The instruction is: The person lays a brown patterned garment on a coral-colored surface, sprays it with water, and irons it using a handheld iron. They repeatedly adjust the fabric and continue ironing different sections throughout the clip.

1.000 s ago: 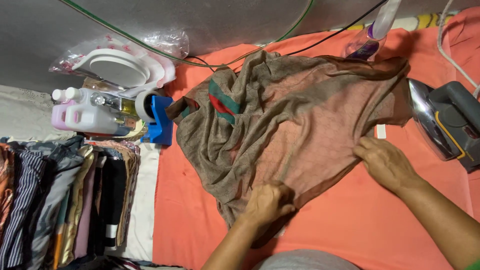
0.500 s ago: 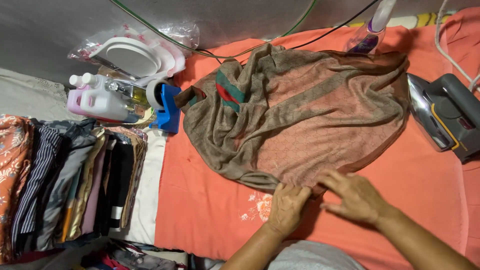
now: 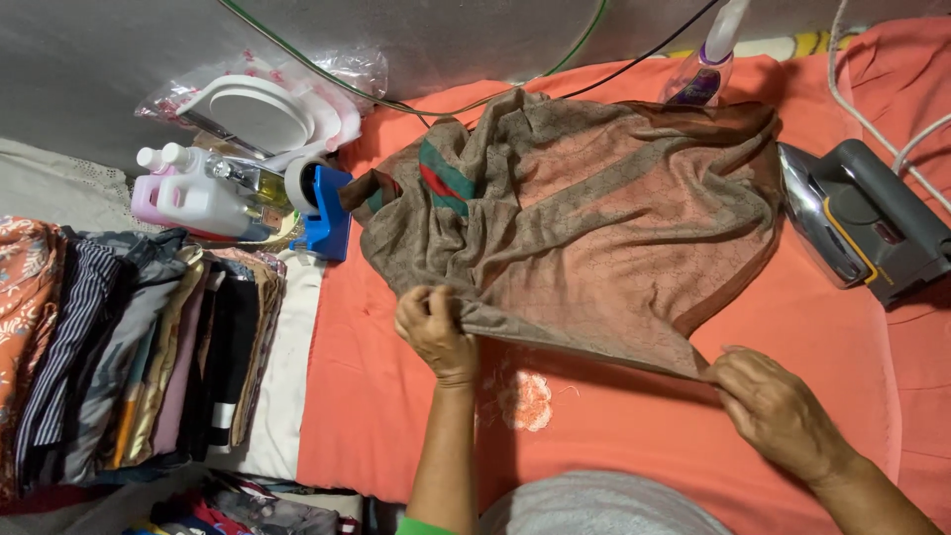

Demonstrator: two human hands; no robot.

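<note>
Brown patterned garment (image 3: 594,218) lies spread on the orange ironing surface (image 3: 614,426); left hand (image 3: 434,332) and right hand (image 3: 778,411) each pinch its near hem, apparently stretching it flat. Next, probably smoothing before the iron (image 3: 862,223).

A single head-worn camera looks steeply down from close above onto the coral cloth-covered ironing surface (image 3: 614,436), with the person's forearms entering from the bottom edge; there is no second view.
</note>
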